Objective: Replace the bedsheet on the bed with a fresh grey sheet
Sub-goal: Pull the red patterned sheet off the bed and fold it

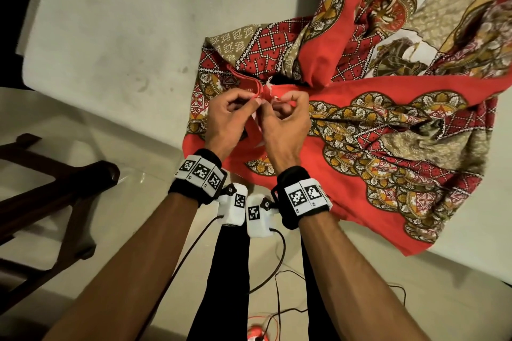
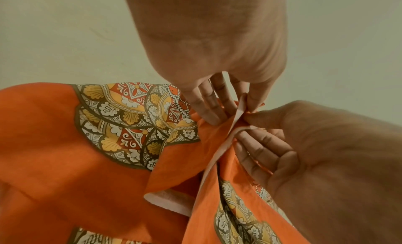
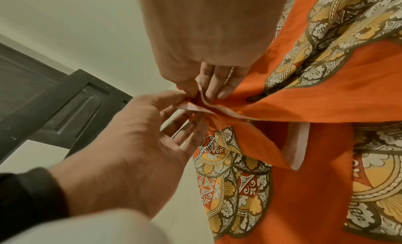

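A red patterned bedsheet (image 1: 346, 86) lies bunched on the bare cream mattress (image 1: 110, 36), spreading to the right and far right. My left hand (image 1: 253, 101) and right hand (image 1: 279, 99) meet at one spot near the sheet's left end. Each pinches a folded hem of the sheet between thumb and fingertips. In the left wrist view the left hand (image 2: 243, 108) pinches the pale hem beside the right hand (image 2: 245, 125). The right wrist view shows the right hand (image 3: 200, 94) and left hand (image 3: 187, 106) on the same hem of the sheet (image 3: 315, 110). No grey sheet is in view.
The mattress's left part is uncovered. Dark wooden furniture (image 1: 55, 194) stands on the pale floor at the left. Cables (image 1: 279, 285) trail over the floor by my legs. A dark panelled door (image 3: 54, 101) shows in the right wrist view.
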Demonstrator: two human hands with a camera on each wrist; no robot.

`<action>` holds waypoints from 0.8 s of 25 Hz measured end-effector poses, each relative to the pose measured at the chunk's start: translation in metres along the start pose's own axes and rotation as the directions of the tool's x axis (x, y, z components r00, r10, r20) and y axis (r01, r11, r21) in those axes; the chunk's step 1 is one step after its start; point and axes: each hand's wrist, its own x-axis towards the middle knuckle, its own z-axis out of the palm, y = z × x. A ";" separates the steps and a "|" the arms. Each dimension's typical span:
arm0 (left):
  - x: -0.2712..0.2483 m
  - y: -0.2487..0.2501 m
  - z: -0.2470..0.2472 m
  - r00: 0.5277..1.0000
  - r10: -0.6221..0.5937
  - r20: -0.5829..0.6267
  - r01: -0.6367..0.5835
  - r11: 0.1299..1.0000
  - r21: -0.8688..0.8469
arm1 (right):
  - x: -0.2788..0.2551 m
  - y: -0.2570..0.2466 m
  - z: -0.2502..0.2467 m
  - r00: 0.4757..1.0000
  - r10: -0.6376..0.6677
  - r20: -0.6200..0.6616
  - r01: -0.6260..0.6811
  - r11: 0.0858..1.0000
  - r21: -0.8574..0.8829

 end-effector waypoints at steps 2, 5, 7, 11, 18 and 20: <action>0.002 -0.001 -0.001 0.998 -0.064 -0.018 0.063 0.996 -0.060 | 0.000 -0.001 -0.002 0.996 -0.087 0.009 0.088 0.996 -0.025; 0.005 -0.003 -0.003 0.988 -0.149 -0.040 0.143 0.982 -0.123 | -0.001 0.000 -0.002 0.980 -0.165 0.111 0.173 0.983 -0.061; 0.008 -0.004 -0.006 0.988 -0.150 -0.033 0.146 0.983 -0.111 | -0.001 0.001 -0.001 0.975 -0.165 0.147 0.181 0.978 -0.102; 0.013 -0.001 -0.010 0.993 -0.120 0.001 0.119 0.987 -0.108 | 0.001 0.001 0.004 0.975 -0.173 0.140 0.194 0.969 -0.154; 0.023 0.009 -0.012 0.982 -0.179 0.053 0.181 0.983 -0.036 | 0.001 0.001 0.010 0.941 -0.270 0.206 0.323 0.897 -0.301; 0.027 0.014 -0.012 0.979 -0.195 0.056 0.194 0.981 0.021 | 0.000 0.002 0.010 0.911 -0.343 0.231 0.408 0.834 -0.371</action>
